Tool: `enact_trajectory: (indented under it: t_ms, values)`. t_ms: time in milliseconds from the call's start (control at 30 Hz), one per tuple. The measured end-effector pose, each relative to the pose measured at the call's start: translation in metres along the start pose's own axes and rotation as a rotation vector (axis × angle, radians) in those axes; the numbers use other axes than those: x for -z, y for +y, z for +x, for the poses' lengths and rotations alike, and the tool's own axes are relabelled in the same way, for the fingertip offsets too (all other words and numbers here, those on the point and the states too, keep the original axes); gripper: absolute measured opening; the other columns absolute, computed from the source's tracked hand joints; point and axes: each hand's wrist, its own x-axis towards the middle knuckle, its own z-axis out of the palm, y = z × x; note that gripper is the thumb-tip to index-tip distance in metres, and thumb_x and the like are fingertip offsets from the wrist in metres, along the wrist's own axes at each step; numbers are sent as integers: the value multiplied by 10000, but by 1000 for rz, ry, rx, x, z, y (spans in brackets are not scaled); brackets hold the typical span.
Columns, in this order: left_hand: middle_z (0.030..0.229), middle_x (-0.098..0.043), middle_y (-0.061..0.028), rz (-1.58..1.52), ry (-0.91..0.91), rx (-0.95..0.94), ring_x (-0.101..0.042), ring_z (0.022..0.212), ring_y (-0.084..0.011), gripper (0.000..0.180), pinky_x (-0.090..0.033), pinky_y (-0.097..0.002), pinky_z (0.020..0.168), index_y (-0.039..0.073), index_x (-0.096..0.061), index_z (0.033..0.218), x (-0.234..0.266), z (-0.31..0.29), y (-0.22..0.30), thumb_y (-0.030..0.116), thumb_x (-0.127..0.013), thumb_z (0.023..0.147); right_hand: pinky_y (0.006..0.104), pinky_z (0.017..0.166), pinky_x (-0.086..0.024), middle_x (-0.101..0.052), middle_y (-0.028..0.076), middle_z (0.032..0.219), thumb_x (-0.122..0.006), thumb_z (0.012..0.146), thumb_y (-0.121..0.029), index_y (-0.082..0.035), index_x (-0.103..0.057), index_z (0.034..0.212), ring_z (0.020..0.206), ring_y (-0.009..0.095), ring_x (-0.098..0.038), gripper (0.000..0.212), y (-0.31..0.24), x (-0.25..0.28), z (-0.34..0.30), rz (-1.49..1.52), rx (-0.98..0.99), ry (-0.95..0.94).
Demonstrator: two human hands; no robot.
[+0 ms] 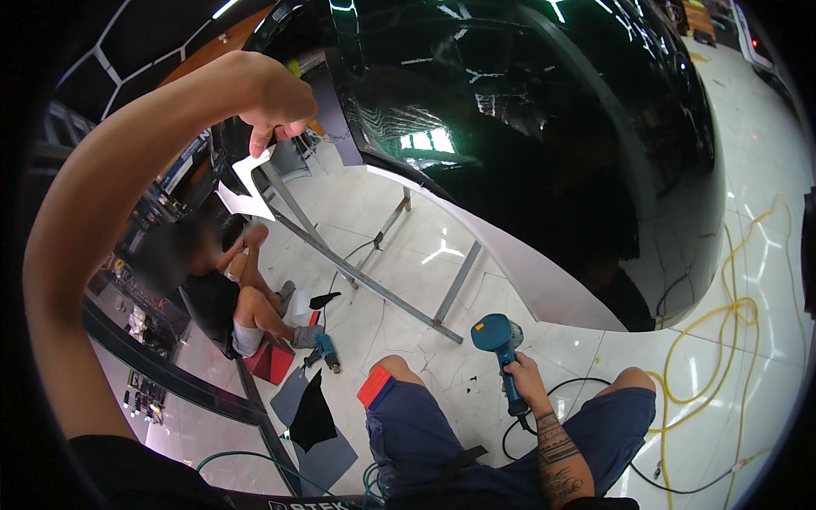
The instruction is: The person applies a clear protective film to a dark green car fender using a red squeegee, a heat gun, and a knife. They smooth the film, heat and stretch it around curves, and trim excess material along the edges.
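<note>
Up at the left, my left hand is closed, its fingertips pinched at the top of a white film piece beside the end of a glossy black car panel. A pale film edge runs along the panel's lower rim. My right hand, low near my knee, is wrapped round the handle of a teal heat gun. Its round body points up toward the panel, apart from it. Metal stand legs show beneath the panel.
A co-worker sits on a red box at the left. Another heat gun and dark sheets lie on the floor nearby. A red and blue squeegee rests on my thigh. Yellow cable loops at the right.
</note>
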Motion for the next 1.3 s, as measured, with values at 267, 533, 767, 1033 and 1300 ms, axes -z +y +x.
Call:
enact_trajectory:
  t_ms: [267,533,767,1033,1300]
  values:
    - [824,-693,-116,17,-114,-47,-653,837,-288,256,-501,-413,700,16,-697,834,6,5,-2,207,-800,697,315,409,-510,-582,124,732,-505,780,-116,43,-524,987,461,199,-572,262,9,7,11,15,-31,42]
    - [835,-661,-77,158,666,-217,-619,876,-256,354,-521,-345,764,37,-668,799,-56,-11,-36,315,-782,612,323,391,-486,-530,96,641,-535,780,-119,55,-535,861,436,200,-561,192,-1,8,11,108,-27,105]
    - [842,-605,-70,205,779,-278,-574,897,-235,402,-489,-344,833,37,-637,809,-72,-5,-40,400,-710,651,311,398,-503,-574,117,706,-513,767,-134,30,-518,928,446,198,-569,230,14,6,16,24,-64,55]
    - [856,-594,-60,103,893,-247,-539,920,-239,567,-439,-370,834,27,-642,858,-72,-13,-50,523,-717,592,331,390,-503,-575,110,683,-564,776,-153,9,-533,875,440,208,-577,193,34,-1,12,-30,-103,85]
    - [840,-559,-74,65,1116,-269,-507,943,-241,718,-443,-376,846,-17,-667,750,-75,0,-66,608,-757,408,331,411,-506,-581,92,691,-628,791,-167,31,-572,881,473,196,-585,225,47,3,4,-161,-160,130]
